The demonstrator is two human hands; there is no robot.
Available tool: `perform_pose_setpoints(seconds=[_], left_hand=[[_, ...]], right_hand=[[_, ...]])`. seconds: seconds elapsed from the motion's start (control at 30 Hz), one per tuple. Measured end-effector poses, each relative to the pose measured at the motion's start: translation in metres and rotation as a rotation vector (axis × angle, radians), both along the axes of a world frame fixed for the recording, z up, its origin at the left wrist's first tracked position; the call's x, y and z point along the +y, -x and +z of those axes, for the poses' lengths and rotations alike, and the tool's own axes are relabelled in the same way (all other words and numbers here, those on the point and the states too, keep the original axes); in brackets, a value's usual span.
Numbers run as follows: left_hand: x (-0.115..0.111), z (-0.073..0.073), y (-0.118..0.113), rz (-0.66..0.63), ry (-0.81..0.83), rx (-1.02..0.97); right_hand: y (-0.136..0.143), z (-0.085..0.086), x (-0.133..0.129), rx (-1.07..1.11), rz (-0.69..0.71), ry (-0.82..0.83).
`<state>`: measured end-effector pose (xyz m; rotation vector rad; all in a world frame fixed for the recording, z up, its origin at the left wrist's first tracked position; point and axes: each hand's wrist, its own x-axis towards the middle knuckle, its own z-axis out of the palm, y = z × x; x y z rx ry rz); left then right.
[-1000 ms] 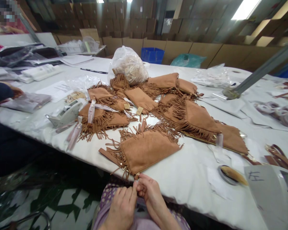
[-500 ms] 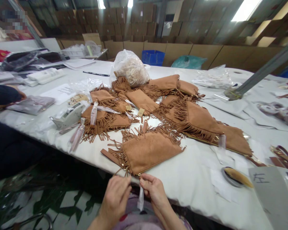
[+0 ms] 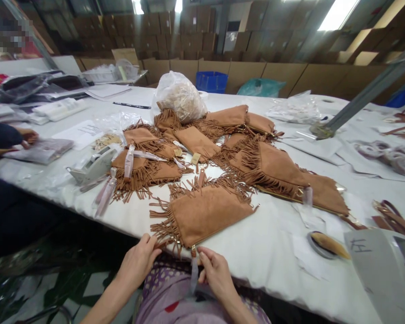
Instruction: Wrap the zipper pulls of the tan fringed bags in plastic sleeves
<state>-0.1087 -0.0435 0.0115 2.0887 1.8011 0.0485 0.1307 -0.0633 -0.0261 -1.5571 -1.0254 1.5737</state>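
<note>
One character (image 3: pixel 359 245) marks a boxy grey dispenser (image 3: pixel 380 279); left hand (image 3: pixel 137 261) pinches brown strip (image 3: pixel 161 245) beside tan fringed suede-like pouch (image 3: pixel 209 212); right hand (image 3: pixel 217 272), grip unclear

Right of the right hand (image 3: pixel 216 272), bare table (image 3: pixel 263 247) offers passage as far as the tape (image 3: pixel 330 245) and the dispenser (image 3: pixel 380 274). Straight ahead of it the bag (image 3: pixel 209 211) blocks the way, piled bags (image 3: pixel 281 166) beyond. Ahead of the left hand (image 3: pixel 135 261), a bare strip runs up to their fringes (image 3: pixel 130 191).
</note>
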Motion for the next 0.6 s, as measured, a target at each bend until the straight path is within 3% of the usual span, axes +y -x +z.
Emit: perform_pose_setpoints(seconds=[0.2, 0.33, 0.43, 0.53, 0.6], left_hand=[[-0.032, 0.005, -0.010, 0.263, 0.336, -0.620], [-0.047, 0.010, -0.011, 0.231, 0.547, -0.983], [-0.051, 0.010, -0.007, 0.187, 0.420, -0.828], [-0.052, 0.006, -0.009, 0.238, 0.095, -0.584], [-0.051, 0.002, -0.019, 0.301, -0.043, -0.559]], right_hand=[[-0.010, -0.001, -0.003, -0.087, 0.048, -0.004], [-0.013, 0.002, -0.001, 0.021, 0.033, 0.037], [-0.012, 0.007, -0.002, 0.067, 0.054, 0.037], [-0.010, 0.013, -0.003, 0.048, 0.011, 0.002], [-0.008, 0.017, -0.003, 0.096, -0.013, 0.026]])
